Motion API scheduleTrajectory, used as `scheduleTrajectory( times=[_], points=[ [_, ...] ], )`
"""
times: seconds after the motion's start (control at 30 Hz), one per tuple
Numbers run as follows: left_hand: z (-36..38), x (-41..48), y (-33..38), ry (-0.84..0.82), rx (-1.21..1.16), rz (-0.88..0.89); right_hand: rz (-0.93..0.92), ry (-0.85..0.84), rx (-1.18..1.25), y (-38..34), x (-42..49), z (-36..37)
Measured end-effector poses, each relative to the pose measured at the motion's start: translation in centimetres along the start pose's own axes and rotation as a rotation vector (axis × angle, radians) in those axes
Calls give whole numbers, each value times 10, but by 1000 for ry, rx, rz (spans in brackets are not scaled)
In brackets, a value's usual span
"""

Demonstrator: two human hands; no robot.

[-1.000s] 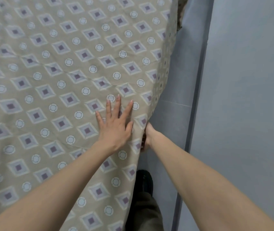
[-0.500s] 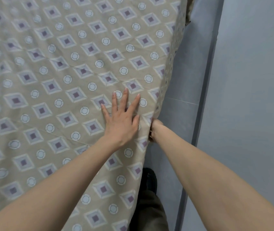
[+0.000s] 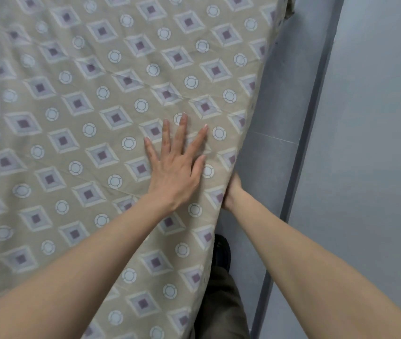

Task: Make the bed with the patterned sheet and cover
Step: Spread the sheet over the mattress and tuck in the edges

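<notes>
A beige patterned sheet (image 3: 84, 123) with purple diamonds and white circles covers the bed and fills most of the head view. My left hand (image 3: 176, 165) lies flat on it near the right edge, fingers straight and spread. My right hand (image 3: 231, 194) reaches under the sheet's hanging right edge; only its wrist and heel show, and its fingers are hidden behind the fabric.
A narrow strip of grey floor (image 3: 275, 143) runs between the bed and a grey wall (image 3: 370, 143) on the right. My dark trouser leg (image 3: 221, 304) and shoe (image 3: 222, 250) stand in that strip beside the bed.
Both hands have slid a little further along the bed's right edge. The left stays flat on the sheet and the right stays tucked under the edge.
</notes>
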State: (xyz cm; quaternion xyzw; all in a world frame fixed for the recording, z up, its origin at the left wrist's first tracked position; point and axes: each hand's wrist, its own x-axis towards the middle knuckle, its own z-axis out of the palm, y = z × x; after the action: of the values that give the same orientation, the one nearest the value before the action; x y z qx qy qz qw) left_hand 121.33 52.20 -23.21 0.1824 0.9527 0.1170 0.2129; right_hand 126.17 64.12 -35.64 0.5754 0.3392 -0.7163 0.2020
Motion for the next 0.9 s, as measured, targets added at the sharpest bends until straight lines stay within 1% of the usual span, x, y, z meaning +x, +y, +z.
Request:
scheduleTrajectory(
  times=[0.13,0.2,0.3,0.4,0.43,0.57,0.7,0.77,0.9],
  points=[
    [-7,-4,-9,61,27,-18,-321,71,49,-38,-15,23],
    [-10,-4,-17,58,9,-83,-429,22,12,-43,-19,29],
    [-10,-6,-29,-11,8,-163,-443,-55,-88,-37,-47,32],
    [-5,-13,-37,-64,31,-132,-368,-148,-98,-28,-51,27],
    [-2,-16,-39,-76,46,-110,-365,-147,-115,-25,-51,27],
    [18,-46,-41,-105,38,-73,-352,-6,-157,8,-42,16],
    [31,-94,-53,-196,76,-45,-404,42,-317,56,-108,8],
    [36,-121,-65,-244,64,-23,-430,50,-370,85,-121,-4],
    [51,-186,-92,-270,127,16,-532,92,-462,149,-143,-21]
  ],
)
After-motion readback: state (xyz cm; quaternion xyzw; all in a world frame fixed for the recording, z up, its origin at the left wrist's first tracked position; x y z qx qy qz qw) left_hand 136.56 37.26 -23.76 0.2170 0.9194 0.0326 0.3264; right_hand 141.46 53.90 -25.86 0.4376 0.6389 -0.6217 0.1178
